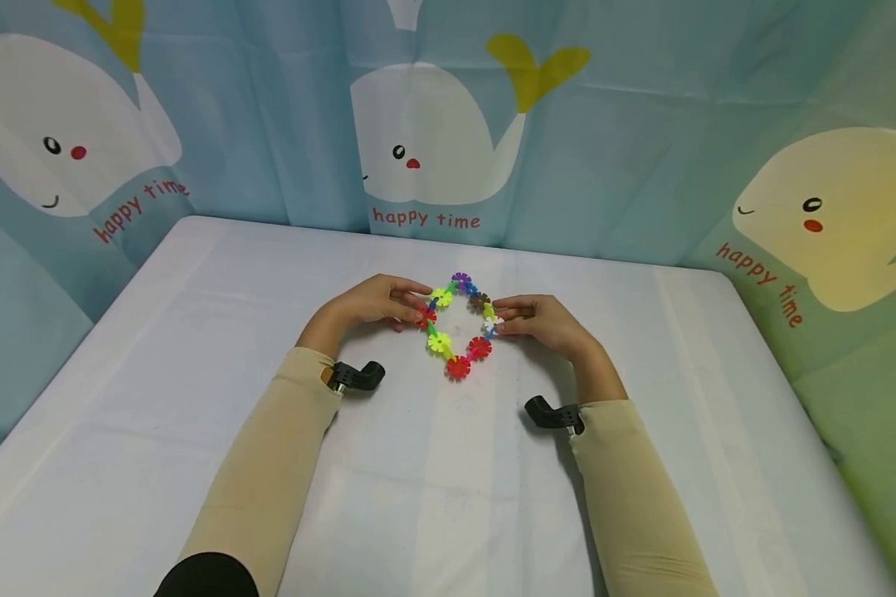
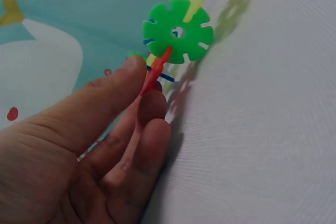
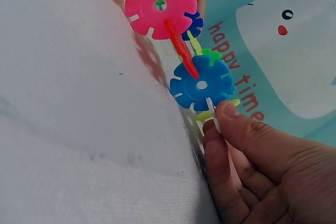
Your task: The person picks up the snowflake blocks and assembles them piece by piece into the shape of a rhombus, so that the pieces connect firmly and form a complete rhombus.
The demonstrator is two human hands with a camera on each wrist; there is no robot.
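Note:
A ring of interlocked snowflake discs (image 1: 438,342) in many colours lies over the middle of the table, between both hands. My left hand (image 1: 377,300) pinches a red disc (image 2: 154,72) on the ring's left side between thumb and fingers. A green disc (image 2: 178,31) is slotted into that red one. On the opposite side, my right hand (image 1: 545,322) pinches a white disc (image 3: 214,115) by its edge. This white disc joins a blue disc (image 3: 201,83), which links through a red disc to a pink disc (image 3: 160,6).
A white cloth covers the table (image 1: 463,497). Behind it hangs a blue curtain (image 1: 291,108) printed with whales, turning green along the right side. Each wrist wears a black camera mount (image 1: 358,377). A black round object (image 1: 207,576) shows at the bottom left.

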